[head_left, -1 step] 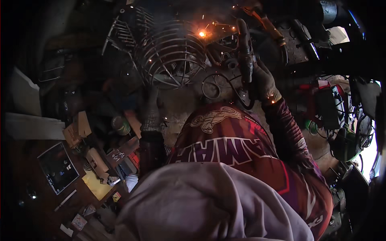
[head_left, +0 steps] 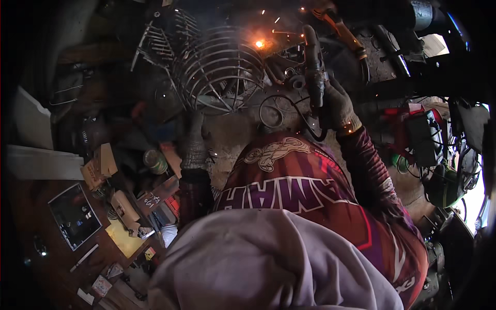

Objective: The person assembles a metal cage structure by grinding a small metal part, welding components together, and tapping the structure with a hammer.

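Note:
My right hand (head_left: 338, 106), in a pale knit work glove, is wrapped round a dark tubular welding electrode holder (head_left: 314, 67). A thin rod (head_left: 287, 33) juts left from the holder's top, towards a bright orange glow with sparks. The glow lies at the right side of a metal wire frame (head_left: 222, 64) made of curved, ribbed bars. At the frame's near left end, my gloved left hand (head_left: 195, 142) looks closed on a bar, though its fingers are deep in shadow. A dark cable (head_left: 299, 111) loops below the holder.
An orange-and-black tool (head_left: 341, 33) with a cord lies beyond my right hand. Metal rings (head_left: 295, 81) sit between the frame and the holder. At left are cardboard boxes (head_left: 106, 163), a jar (head_left: 155, 161) and a dark framed panel (head_left: 75, 216). A red-and-black machine (head_left: 418, 129) stands at right.
Flying sparks have shifted and the scene looks slightly brighter. Both hands, the wire frame and the electrode holder stay where they were.

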Demonstrator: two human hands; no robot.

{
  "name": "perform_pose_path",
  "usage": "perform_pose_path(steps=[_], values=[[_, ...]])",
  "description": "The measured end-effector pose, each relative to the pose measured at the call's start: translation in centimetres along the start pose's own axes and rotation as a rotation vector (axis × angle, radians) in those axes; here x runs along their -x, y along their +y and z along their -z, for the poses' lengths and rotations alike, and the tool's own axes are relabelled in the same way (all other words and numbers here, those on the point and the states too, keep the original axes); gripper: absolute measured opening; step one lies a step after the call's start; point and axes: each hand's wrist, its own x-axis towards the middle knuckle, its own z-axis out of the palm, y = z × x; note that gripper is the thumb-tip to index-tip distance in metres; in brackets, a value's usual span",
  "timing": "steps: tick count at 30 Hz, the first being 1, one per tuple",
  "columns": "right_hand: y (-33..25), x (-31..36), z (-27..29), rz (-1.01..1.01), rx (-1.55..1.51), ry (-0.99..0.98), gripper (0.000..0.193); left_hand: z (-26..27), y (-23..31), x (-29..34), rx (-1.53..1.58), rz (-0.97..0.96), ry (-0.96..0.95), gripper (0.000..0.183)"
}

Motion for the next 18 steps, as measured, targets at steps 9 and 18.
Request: perform_pose_path(steps=[9,18], values=[[1.0,-0.5,0.5,-0.045,0.129,-0.049,0.049,-1.7,2.9,1.4,0.109,-0.009,0.003,0.038],[1.5,-0.6,1.1,-0.075,0.135,-0.077,0.05,-2.2,3.8,2.0,0.127,-0.02,0.019,0.026]])
